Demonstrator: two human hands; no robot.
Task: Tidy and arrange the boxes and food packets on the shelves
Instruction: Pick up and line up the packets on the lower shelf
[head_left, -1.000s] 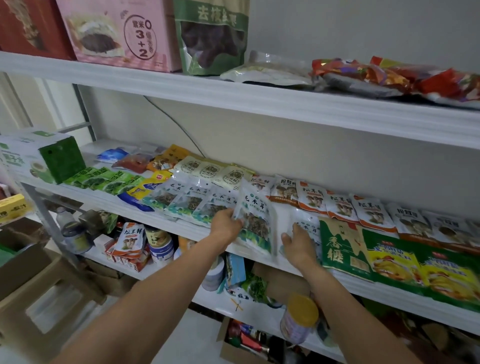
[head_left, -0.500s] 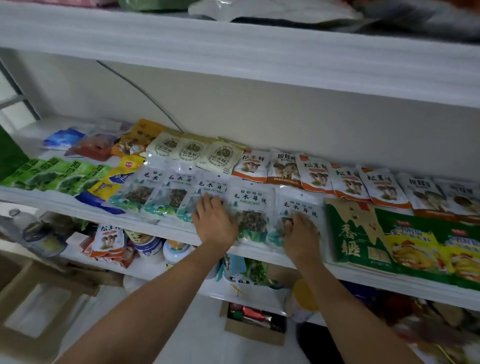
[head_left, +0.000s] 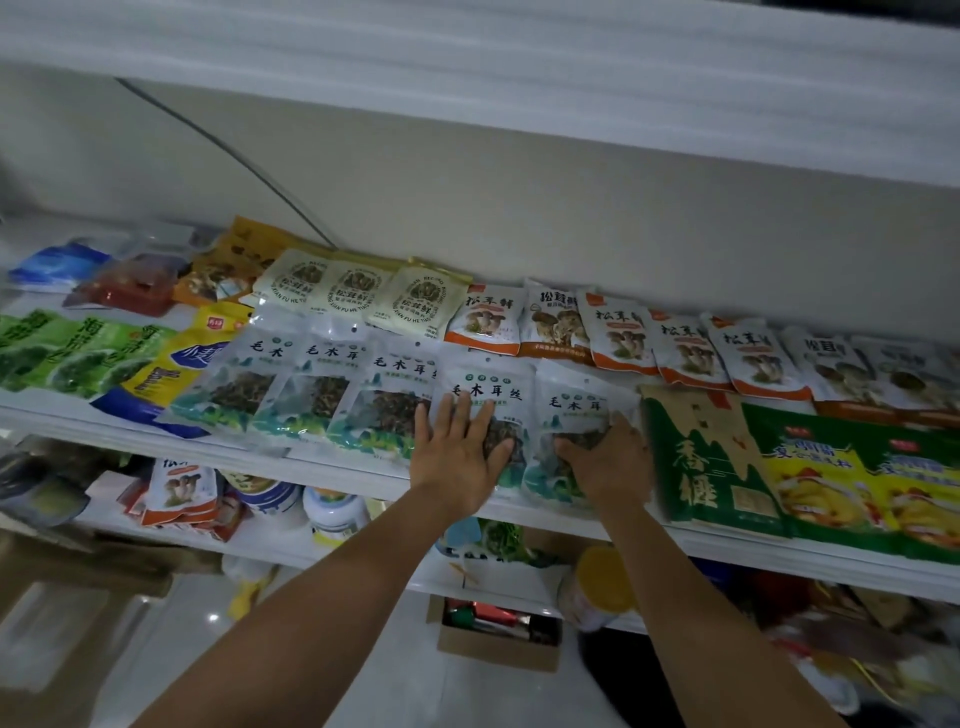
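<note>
the middle shelf is covered with food packets laid flat in two overlapping rows. at its right front a large green bag with a brown paper panel is laid. left of it, five white fungus packets, with teal bases and dark shreds behind clear windows, are ranged side by side along the front edge. behind them, cream packets and orange-trimmed mushroom packets are lined against the wall.

the left hand is pressed flat on the fourth fungus packet, fingers straight and spread. the right hand is laid over the lower half of the fifth packet, just beside the green bag, with fingers bent; whether the packet is gripped cannot be told.

the lower parts of both packets are hidden by the hands. the packets at far right are blurred, and the lower shelves are dim.
</note>
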